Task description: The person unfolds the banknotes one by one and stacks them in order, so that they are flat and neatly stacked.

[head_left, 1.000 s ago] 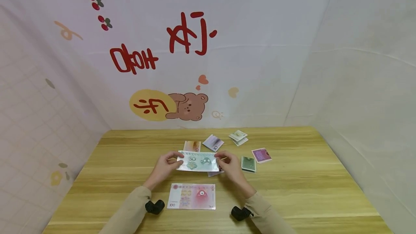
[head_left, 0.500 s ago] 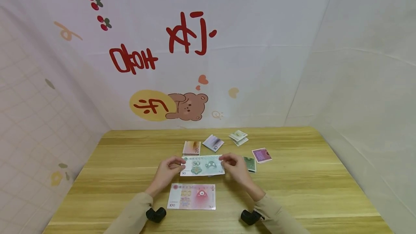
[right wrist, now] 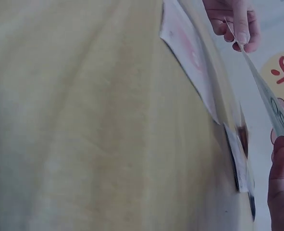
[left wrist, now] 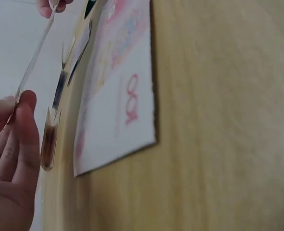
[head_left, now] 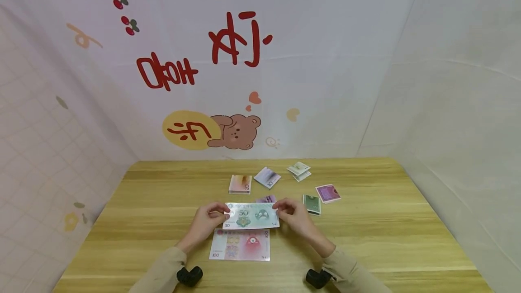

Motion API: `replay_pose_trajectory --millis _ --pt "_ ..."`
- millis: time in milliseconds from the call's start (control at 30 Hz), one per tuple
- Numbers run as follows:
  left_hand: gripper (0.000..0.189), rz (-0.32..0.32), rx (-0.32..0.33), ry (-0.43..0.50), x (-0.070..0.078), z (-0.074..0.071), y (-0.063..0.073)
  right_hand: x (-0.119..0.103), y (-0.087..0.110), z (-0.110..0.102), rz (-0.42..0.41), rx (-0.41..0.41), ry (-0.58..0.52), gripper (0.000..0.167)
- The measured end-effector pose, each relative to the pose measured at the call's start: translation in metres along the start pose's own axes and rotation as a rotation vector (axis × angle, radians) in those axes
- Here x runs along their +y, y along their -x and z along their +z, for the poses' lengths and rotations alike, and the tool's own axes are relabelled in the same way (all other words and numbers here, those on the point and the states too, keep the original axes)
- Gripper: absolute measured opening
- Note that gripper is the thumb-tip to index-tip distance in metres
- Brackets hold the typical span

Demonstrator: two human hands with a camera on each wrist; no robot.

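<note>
Held flat between both hands is a green play banknote [head_left: 251,216] printed with 50 and a round cartoon face. My left hand [head_left: 208,221] pinches its left end between thumb and fingers. At the right end, my right hand [head_left: 296,219] grips it the same way. Both wrist views show the note [left wrist: 36,53] edge-on, raised off the table. Just nearer to me lies a pink 100 banknote [head_left: 239,245], flat on the wood, its top edge right below the green note in the head view. A purple note [head_left: 266,199] is partly hidden behind the green one.
Folded notes lie farther back on the wooden table [head_left: 386,220]: an orange 20 [head_left: 240,184], a lilac 10 [head_left: 267,177], a pale green one [head_left: 299,171], a magenta one [head_left: 328,193] and a dark green one [head_left: 311,204]. A printed cloth [head_left: 325,80] hangs behind.
Both hands have brought the green 50 note toward me, close to the pink note. The orange folded note and the purple note behind it now show more. The other notes stay put.
</note>
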State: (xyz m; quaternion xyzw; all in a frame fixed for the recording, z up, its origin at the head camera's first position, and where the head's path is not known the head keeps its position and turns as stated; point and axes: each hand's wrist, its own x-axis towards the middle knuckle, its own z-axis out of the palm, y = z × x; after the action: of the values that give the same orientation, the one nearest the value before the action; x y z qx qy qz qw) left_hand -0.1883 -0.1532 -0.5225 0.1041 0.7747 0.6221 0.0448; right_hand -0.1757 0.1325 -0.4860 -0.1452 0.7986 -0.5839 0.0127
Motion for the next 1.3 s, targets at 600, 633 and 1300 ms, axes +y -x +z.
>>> replay_pose_trajectory --millis 600,633,1300 --pt "0.016 -0.032 -0.152 -0.015 -0.014 -0.022 0.023 0.033 0.010 0.021 -0.030 -0.131 0.052 0.020" --pt "0.016 -0.036 -0.160 -0.012 -0.015 -0.023 0.024 0.033 0.011 0.022 -0.032 -0.138 0.056 0.020" --pt "0.015 -0.049 -0.164 -0.114 -0.015 -0.023 0.040 0.033 0.025 0.032 -0.013 -0.226 0.194 0.014"
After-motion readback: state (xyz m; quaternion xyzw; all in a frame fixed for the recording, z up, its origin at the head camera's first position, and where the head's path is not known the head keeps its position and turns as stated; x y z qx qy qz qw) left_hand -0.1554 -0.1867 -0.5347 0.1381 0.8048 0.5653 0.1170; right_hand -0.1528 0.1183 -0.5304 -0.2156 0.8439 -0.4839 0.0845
